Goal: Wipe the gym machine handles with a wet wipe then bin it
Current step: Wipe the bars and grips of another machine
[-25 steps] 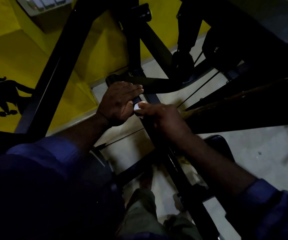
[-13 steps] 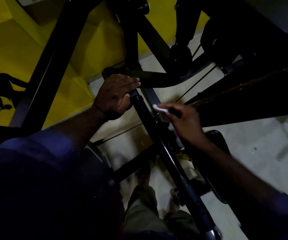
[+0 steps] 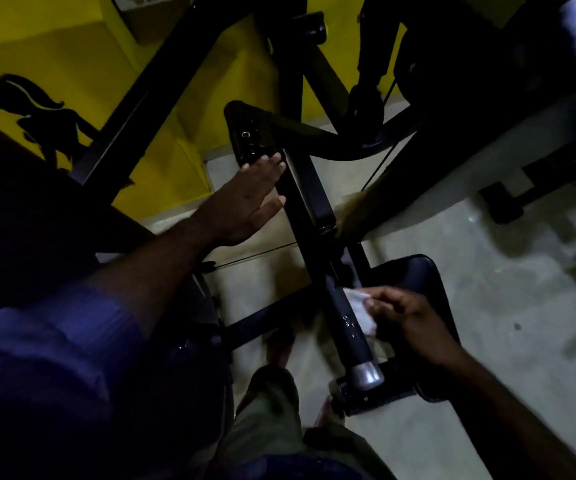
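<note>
Dim gym floor (image 3: pixel 487 271); left hand (image 3: pixel 245 206) flat at shadowed handle bar (image 3: pixel 309 195), wet wipe (image 3: pixel 361 308) pinched in right hand (image 3: pixel 414 320).

No legible text; marks (image 3: pixel 348 323) on the handle (image 3: pixel 338 303) too blurred.

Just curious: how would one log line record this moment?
step: wiping; right hand: holds wet wipe against handle; left hand: open, touching frame

Blurred: right hand (image 3: pixel 409 318), wet wipe (image 3: pixel 362 311) partly under it; foot (image 3: pixel 279 344) below handle (image 3: pixel 343 315) smeared.
</note>
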